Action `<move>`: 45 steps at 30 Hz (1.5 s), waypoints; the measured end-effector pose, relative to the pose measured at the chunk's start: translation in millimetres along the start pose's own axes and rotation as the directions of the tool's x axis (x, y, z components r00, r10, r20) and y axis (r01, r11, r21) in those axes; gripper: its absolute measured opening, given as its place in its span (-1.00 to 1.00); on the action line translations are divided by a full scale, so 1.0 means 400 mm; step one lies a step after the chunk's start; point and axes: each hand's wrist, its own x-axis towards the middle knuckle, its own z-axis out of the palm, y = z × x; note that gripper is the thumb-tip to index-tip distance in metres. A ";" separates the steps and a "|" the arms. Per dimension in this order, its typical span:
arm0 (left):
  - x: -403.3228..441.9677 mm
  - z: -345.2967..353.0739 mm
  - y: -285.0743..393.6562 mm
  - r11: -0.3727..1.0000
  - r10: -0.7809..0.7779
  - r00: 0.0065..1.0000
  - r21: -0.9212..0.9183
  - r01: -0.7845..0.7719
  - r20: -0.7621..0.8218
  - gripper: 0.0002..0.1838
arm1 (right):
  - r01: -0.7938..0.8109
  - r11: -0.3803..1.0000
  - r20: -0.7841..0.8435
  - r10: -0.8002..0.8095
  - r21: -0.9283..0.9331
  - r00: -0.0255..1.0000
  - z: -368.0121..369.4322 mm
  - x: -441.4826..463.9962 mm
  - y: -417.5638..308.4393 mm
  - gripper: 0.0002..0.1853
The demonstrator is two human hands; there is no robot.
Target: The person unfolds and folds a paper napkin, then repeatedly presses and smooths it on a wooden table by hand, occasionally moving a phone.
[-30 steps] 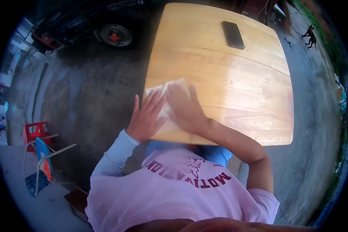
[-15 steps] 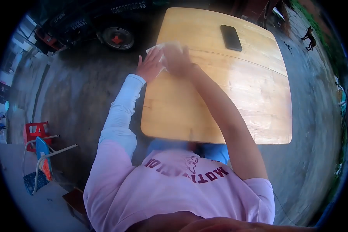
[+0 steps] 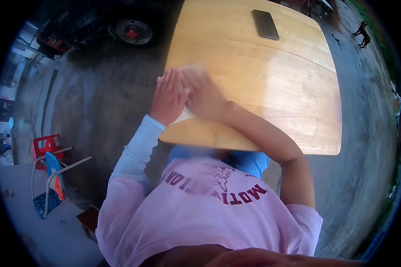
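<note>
My left hand [image 3: 168,98] lies flat at the left edge of the wooden table [image 3: 240,66], fingers stretched out over a thin white cloth or tissue [image 3: 182,116]. Beside it, touching it near the thumb, my right hand [image 3: 207,97] also rests flat, palm down on the white sheet, its fingertips blurred by motion. Most of the sheet is hidden beneath both hands; a corner shows below them near the table's edge. A black smartphone [image 3: 265,25] lies toward the far side of the tabletop.
A dark vehicle with a wheel [image 3: 132,32] stands at the upper left. Lower left are a red plastic stool [image 3: 45,144] and a metal-framed chair [image 3: 54,171]. A dark dog [image 3: 363,34] stands on the concrete ground [image 3: 365,111] at the far right.
Both hands and the white sheet have come nearer to my body along the table's left edge. The view has shifted, so the phone and table sit higher in it.
</note>
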 end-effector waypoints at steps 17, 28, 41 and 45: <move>0.464 0.313 0.755 0.772 0.631 0.768 -0.014 -0.636 -0.109 -0.31 | -0.603 0.638 0.001 0.688 -0.479 0.726 -0.367 -0.617 0.428 -0.39; 0.346 0.275 0.849 0.732 0.674 0.738 -0.117 -0.672 -0.023 -0.40 | -0.752 0.576 -0.055 0.781 -0.321 0.622 -0.431 -0.684 0.301 -0.41; 0.309 0.086 0.129 0.984 0.178 0.976 0.000 -0.180 0.123 -0.34 | -0.373 0.907 0.051 0.389 -0.198 0.920 -0.060 -0.068 0.244 -0.36; 0.146 0.025 -0.028 0.999 -0.029 0.991 0.043 0.024 0.128 -0.32 | -0.139 0.989 -0.102 0.133 -0.059 0.986 0.045 0.051 0.108 -0.40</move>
